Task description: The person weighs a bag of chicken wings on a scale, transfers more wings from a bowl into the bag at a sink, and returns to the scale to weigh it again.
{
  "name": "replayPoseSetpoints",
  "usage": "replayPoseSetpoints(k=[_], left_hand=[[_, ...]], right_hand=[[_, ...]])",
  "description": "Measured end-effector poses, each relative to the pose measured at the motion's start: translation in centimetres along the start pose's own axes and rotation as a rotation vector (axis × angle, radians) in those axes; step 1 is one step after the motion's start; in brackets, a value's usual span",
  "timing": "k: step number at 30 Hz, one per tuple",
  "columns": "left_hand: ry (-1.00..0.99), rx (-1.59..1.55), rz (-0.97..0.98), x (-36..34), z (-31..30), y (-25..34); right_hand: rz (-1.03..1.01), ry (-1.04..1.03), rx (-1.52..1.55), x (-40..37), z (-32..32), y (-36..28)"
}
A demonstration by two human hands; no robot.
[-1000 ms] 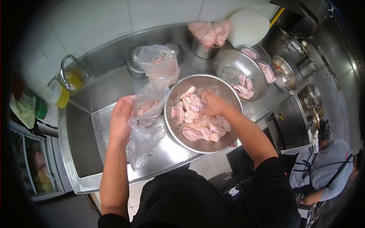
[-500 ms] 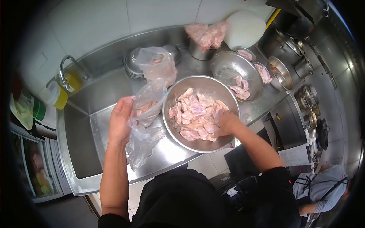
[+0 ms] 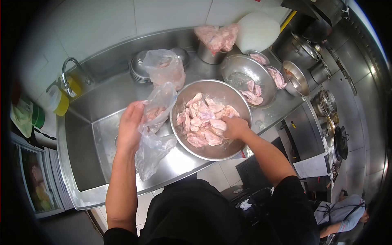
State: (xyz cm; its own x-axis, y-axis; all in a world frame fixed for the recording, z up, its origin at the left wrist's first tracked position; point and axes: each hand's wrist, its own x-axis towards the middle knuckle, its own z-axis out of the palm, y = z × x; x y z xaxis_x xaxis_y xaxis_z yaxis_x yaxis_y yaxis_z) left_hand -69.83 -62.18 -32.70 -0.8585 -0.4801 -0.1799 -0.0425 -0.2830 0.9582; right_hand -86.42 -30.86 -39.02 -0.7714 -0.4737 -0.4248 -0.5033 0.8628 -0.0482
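My left hand (image 3: 132, 122) is closed on the edge of a clear plastic bag (image 3: 157, 104), which has raw chicken pieces inside and loose film hanging below. My right hand (image 3: 236, 128) reaches into a large steel bowl (image 3: 179, 141), its fingers closed round a raw chicken wing piece (image 3: 219, 124). Part of that grip is hidden among the other raw chicken pieces (image 3: 198, 121) heaped in the bowl. Just behind the held bag stands a second plastic bag (image 3: 165, 69) with meat in it.
The sink basin (image 3: 87, 147) and tap (image 3: 67, 75) are at left. A steel bowl (image 3: 232, 69) with several chicken pieces, smaller bowls (image 3: 300, 83) and a pot (image 3: 208, 55) topped by a meat bag stand behind. Another person (image 3: 341, 214) is at lower right.
My right hand has shifted a little left and inward over the chicken, and more of its fingers shows. My left hand stays on the bag. The view has moved slightly.
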Motion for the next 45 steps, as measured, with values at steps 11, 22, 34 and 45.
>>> replayPoseSetpoints(k=[11, 22, 34, 45], left_hand=[[-0.007, 0.002, 0.012, 0.1, -0.2, 0.0], [-0.007, 0.012, 0.014, 0.1, -0.2, -0.2], [0.005, 0.021, 0.006, -0.1, -0.3, 0.2], [-0.003, 0.008, -0.007, -0.1, -0.5, 0.1]], right_hand=[[-0.026, -0.085, 0.095, -1.3, -3.2, 2.3], [-0.066, 0.116, 0.022, 0.4, -0.7, -2.6], [-0.152, 0.243, 0.489, 3.3, 0.3, 1.4], [-0.172, -0.165, -0.014, 0.9, -2.7, 0.5]])
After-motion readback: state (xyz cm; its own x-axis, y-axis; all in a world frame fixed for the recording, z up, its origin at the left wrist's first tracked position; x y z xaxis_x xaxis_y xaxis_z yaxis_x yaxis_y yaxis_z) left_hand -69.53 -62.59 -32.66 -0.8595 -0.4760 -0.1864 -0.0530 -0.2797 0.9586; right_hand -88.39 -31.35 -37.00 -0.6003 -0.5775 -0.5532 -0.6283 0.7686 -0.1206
